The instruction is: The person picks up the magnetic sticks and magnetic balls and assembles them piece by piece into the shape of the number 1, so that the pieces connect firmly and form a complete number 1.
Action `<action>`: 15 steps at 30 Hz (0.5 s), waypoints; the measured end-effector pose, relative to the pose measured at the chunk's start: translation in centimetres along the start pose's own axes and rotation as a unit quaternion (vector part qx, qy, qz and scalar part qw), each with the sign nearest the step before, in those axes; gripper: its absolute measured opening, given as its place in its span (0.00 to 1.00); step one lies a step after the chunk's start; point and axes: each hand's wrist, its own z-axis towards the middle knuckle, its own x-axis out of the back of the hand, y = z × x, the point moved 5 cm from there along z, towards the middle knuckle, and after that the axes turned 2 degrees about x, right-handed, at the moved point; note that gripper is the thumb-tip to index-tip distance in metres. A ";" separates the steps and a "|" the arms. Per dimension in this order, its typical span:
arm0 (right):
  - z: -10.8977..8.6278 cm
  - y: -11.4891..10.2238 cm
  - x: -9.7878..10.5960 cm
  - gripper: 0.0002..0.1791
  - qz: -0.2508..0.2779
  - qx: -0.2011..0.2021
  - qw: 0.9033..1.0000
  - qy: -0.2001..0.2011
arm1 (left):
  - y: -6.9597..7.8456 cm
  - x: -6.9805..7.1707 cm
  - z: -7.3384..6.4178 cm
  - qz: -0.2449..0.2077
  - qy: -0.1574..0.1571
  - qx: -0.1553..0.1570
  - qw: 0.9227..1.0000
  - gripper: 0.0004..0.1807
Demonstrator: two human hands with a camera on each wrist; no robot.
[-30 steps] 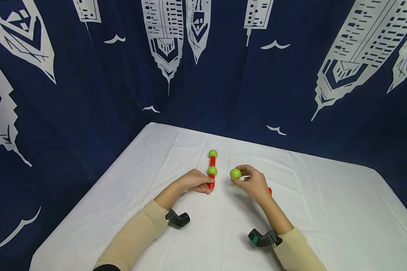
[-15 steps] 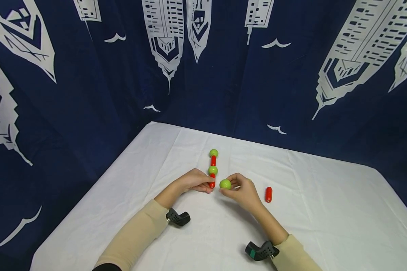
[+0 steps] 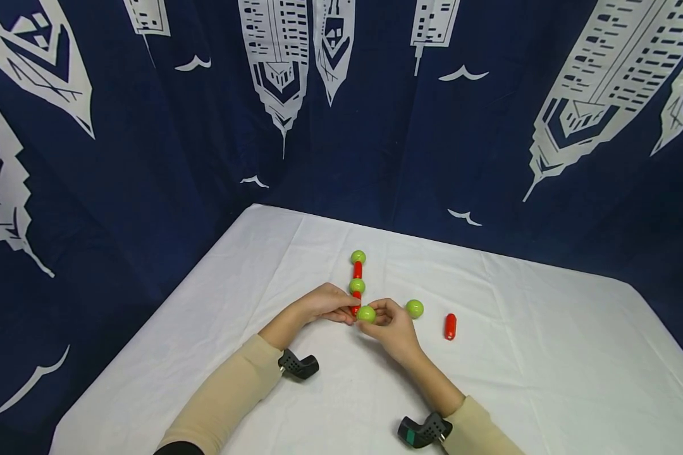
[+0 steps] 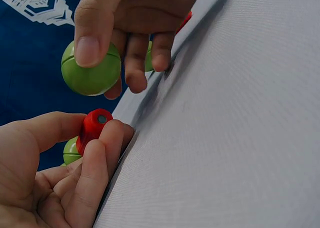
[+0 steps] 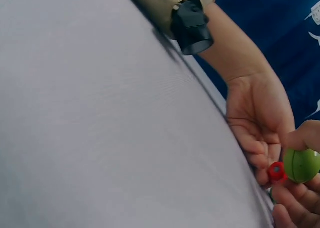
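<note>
Seen from head camera, in one line from far to near: far green ball (image 3: 358, 257), far red rod (image 3: 358, 270), middle green ball (image 3: 356, 286), near red rod (image 4: 91, 130). Pinched in left hand (image 3: 331, 304): near red rod, narrow grip between thumb and fingers. Held in right hand (image 3: 396, 331): held green ball (image 3: 367, 315), thumb on one side, fingers on the other, spread just to ball's width. Shown whole in head view only, on white tablecloth (image 3: 558, 366): loose green ball (image 3: 415, 308), just beside right hand, and loose red rod (image 3: 450, 327), farther right and apart. Added by left wrist view: grey disc (image 4: 101, 119) in end face of near red rod; slight gap between that end and held green ball, masked from head camera by overlap; groove round held green ball; past right hand, mere slivers of green and red. From right wrist view: same end face, right beside held green ball, contact impossible to judge at that angle. Long axis of near red rod: away from the person, continuing that of far red rod, free end toward the person. Long axis of loose red rod: lying flat, also away from the person, roughly parallel to the line.
</note>
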 end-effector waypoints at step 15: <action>-0.4 1.2 -0.9 0.18 -0.049 0.058 0.997 0.002 | 0.0 0.0 0.1 0.006 0.009 0.003 1.000 0.12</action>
